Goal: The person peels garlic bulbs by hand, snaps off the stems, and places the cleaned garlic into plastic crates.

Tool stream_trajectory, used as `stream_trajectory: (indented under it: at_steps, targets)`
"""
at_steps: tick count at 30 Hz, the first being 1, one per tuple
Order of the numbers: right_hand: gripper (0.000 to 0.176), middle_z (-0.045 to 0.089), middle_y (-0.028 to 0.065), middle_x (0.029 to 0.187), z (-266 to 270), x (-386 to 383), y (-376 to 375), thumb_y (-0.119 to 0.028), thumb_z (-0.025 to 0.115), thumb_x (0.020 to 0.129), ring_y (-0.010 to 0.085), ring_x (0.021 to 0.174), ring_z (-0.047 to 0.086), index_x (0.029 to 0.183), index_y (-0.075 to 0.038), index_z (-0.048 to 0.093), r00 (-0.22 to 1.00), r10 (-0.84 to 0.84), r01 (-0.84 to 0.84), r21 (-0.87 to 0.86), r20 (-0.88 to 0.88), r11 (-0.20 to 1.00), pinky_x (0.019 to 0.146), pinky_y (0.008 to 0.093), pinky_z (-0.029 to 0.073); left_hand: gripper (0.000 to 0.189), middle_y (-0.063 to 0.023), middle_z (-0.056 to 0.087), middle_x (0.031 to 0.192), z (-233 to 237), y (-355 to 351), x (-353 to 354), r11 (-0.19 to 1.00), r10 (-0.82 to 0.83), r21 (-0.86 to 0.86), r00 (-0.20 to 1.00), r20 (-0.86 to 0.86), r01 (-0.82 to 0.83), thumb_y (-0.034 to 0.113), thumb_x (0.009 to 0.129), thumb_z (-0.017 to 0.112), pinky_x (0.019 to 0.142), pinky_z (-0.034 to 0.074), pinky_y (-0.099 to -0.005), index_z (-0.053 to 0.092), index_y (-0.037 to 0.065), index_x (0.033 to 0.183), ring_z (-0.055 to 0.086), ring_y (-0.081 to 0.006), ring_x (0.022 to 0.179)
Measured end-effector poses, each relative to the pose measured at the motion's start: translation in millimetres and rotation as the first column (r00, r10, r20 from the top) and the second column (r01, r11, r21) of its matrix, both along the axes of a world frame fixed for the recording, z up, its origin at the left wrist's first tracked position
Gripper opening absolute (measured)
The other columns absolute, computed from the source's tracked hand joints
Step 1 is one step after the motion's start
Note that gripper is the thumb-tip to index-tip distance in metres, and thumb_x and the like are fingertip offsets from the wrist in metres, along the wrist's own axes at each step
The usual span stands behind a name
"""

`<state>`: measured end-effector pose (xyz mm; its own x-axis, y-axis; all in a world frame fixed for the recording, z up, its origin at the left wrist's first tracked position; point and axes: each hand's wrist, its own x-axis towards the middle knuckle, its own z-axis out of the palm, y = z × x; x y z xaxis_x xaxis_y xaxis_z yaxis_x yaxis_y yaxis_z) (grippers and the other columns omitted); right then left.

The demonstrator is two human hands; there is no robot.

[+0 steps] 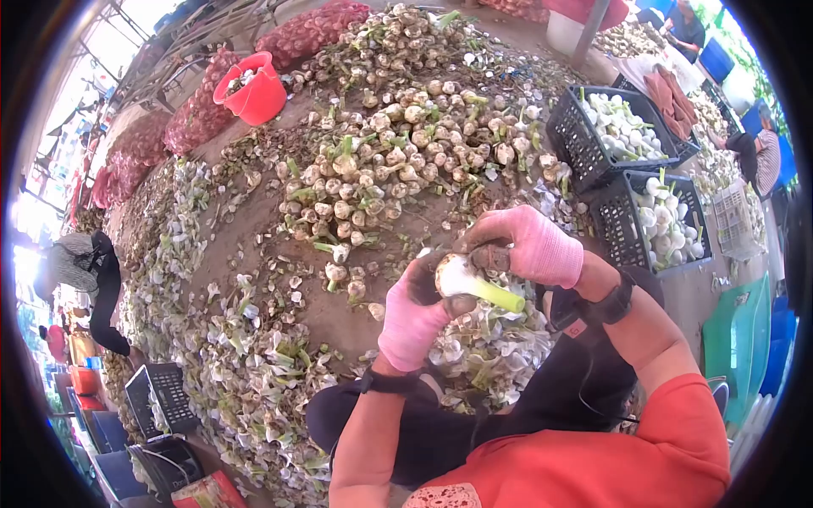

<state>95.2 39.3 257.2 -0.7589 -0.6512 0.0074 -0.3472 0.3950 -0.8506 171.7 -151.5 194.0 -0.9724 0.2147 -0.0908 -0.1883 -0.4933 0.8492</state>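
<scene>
Between my two gloved hands is a garlic bulb (pixel 457 278), white with a cut green stem that points to the lower right. My left hand (pixel 417 309), in a pink glove with dirty fingertips, holds the bulb from the left and below. My right hand (pixel 529 247), gloved the same way, has its fingers bent against the bulb's upper right side. Beyond my hands lies a heap of untrimmed garlic (pixel 373 169) on the ground. Loose peeled skins (pixel 491 356) are piled below the bulb, in front of my legs.
Black crates of white garlic (pixel 622 127) (pixel 669 222) stand at the right. A red bucket (pixel 257 95) and filled net sacks (pixel 199 114) are at the upper left. One person (pixel 76 267) bends at the far left; others sit at the upper right.
</scene>
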Motion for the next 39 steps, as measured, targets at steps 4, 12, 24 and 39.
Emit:
stream_trajectory:
  at_steps: [4,12,24,39]
  targets:
    - [0.024,0.066,0.0154,0.080,6,4,0,-0.002,0.061,0.072,0.0254,0.077,0.066,0.095,-0.001,0.067,0.998,-0.068,0.067,0.048,0.018,0.997,0.071,0.0344,0.052,0.075,-0.0085,0.059,0.117,2,2,5,0.989,-0.035,0.147,0.993,0.113,0.018,0.025,0.067,0.085,0.096,0.046,-0.0362,0.048,0.001,0.127,0.058,-0.0216,0.107]
    - [0.021,0.062,0.0158,0.073,3,10,-1,-0.001,0.060,0.062,0.0356,0.072,0.063,0.084,-0.003,0.060,0.982,-0.033,0.066,0.178,-0.185,0.982,0.064,0.0387,0.051,0.073,-0.0120,0.054,0.121,2,3,3,0.955,-0.148,0.285,0.964,0.223,0.081,0.024,0.075,0.075,0.094,0.045,-0.0344,0.039,-0.001,0.134,0.056,-0.0221,0.109]
    - [0.045,0.057,0.0142,0.114,-65,7,18,-0.010,0.067,0.072,0.0332,0.106,0.057,0.117,-0.012,0.059,0.965,0.263,-0.178,0.780,0.017,0.600,0.087,0.0420,0.049,0.080,-0.0136,0.054,0.120,-2,5,11,0.977,-0.104,0.202,0.978,0.179,0.067,0.022,0.076,0.077,0.090,0.048,-0.0368,0.031,0.005,0.140,0.057,-0.0240,0.107]
    - [0.024,0.063,0.0075,0.091,-151,53,121,-0.018,0.058,0.090,0.0167,0.076,0.061,0.110,-0.005,0.056,0.493,-0.006,0.864,-0.489,0.870,0.119,0.066,0.0278,0.052,0.043,-0.0047,0.054,0.106,-36,40,-5,0.956,0.118,-0.279,0.989,0.090,-0.088,0.013,0.086,0.067,0.074,0.054,-0.0281,0.047,0.004,0.123,0.059,-0.0146,0.090]
